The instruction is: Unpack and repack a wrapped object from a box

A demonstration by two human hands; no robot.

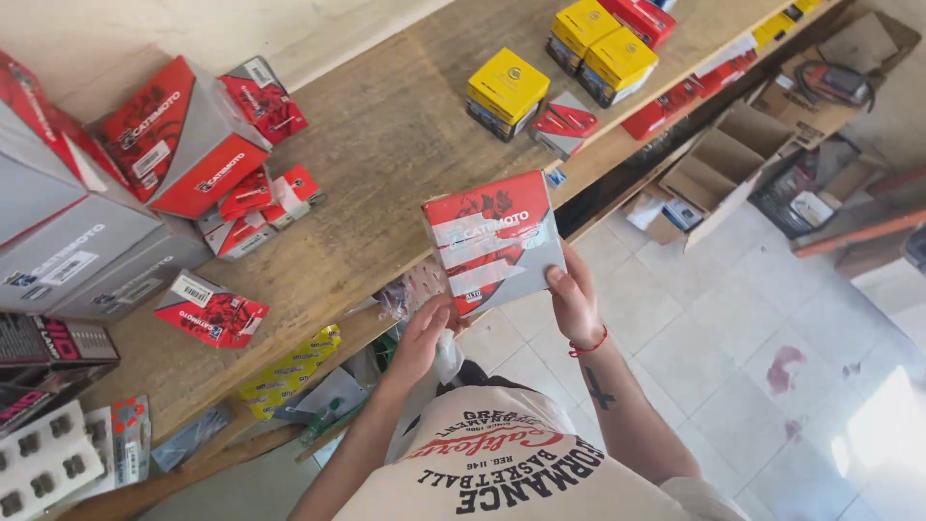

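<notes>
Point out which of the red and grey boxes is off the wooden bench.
The red and grey box held up in the right hand, with the left hand beneath it; the others lie on the bench.

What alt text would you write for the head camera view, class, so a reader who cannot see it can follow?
Seen from above, a person holds a red and grey box in the right hand, while the left hand grips a scrap of white material at its lower edge. Beside them, a wooden shelf carries more red boxes and yellow boxes.

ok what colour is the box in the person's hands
Red on top and grey below, wrapped with clear tape: the box, held by both hands, shows best in the head view.
</notes>
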